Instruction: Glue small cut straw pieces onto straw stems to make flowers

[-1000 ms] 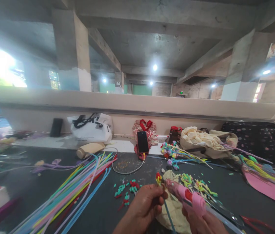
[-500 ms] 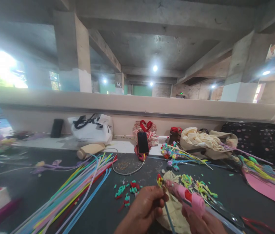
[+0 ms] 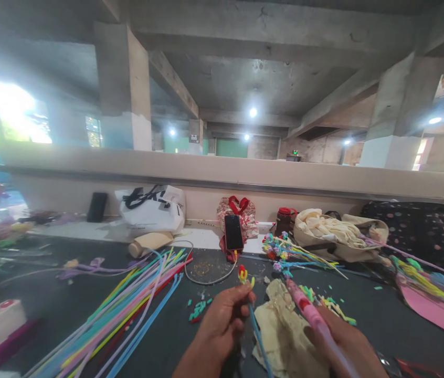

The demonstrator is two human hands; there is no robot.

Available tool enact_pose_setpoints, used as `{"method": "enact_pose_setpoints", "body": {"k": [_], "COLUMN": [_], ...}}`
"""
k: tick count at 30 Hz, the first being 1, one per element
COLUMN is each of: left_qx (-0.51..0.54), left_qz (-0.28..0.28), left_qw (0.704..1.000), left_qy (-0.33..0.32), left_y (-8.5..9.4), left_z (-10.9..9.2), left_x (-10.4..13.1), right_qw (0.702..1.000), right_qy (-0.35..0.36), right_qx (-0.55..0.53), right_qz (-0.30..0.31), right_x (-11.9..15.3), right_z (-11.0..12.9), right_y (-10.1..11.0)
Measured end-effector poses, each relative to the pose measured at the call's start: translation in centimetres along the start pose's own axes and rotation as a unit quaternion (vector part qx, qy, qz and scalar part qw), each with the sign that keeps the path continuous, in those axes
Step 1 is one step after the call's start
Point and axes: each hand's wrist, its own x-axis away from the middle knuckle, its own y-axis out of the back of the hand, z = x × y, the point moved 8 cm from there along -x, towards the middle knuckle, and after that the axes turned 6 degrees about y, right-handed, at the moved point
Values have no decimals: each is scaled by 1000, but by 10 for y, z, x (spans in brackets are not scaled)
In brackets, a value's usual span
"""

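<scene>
My left hand pinches a small pipe-cleaner flower with a red and yellow head and a blue stem that slants down toward me. In my right hand is a pink hot glue gun, its nozzle pointing forward and left, apart from the flower. Under and between the hands lies a crumpled beige cloth. Short cut green pieces are scattered left of my left hand, and yellow and green ones lie beyond the glue gun.
Long colourful pipe cleaners spread across the left of the black table. A phone on a cable leans on a patterned bag. Finished-looking flowers, a dark bottle and a beige bag stand behind; a pink sheet is right.
The glue gun has moved right and away from the flower. My left hand has shifted slightly left and the flower head is raised, uncovering more of the cloth.
</scene>
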Motion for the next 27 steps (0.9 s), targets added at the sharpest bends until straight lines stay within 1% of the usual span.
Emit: {"method": "enact_pose_setpoints", "body": {"k": [2,4,5,6,8,10,12,13,14,15,17,20,23,27], "left_qx": [29,40,38,30,14,0,-13,-19,-24,-26,-34,-50,-64,-84], "left_qz": [13,26,35,45,65,77,82,82,80,75,59,51,63,77], "left_qw": [1000,999,998,997,995,994,994,994,995,996,997,997,996,993], "left_qy": [1,18,32,49,72,76,68,63,56,44,27,23,11,-7], "left_y": [-2,-5,-7,-10,-16,-21,-25,-26,-27,-28,-28,-29,-30,-30], "left_z": [-5,-4,-1,3,10,14,17,18,18,17,17,18,17,18], "left_x": [4,6,7,8,10,12,14,15,16,16,17,18,16,13], "right_qw": [992,968,955,947,949,972,991,995,995,993,989,983,979,973], "right_qy": [57,125,152,172,195,176,108,76,43,23,3,-27,-59,-75], "right_qx": [104,203,232,245,211,129,39,-12,-57,-92,-144,-183,-195,-216], "right_qz": [32,80,104,121,133,93,63,57,64,69,43,16,31,45], "right_x": [-8,-11,-11,-11,-14,-23,-33,-38,-41,-43,-46,-46,-44,-42], "right_z": [-2,-1,2,7,23,43,55,59,62,64,66,61,56,56], "right_y": [-7,-19,-25,-29,-30,-20,-16,-19,-25,-32,-42,-52,-57,-55]}}
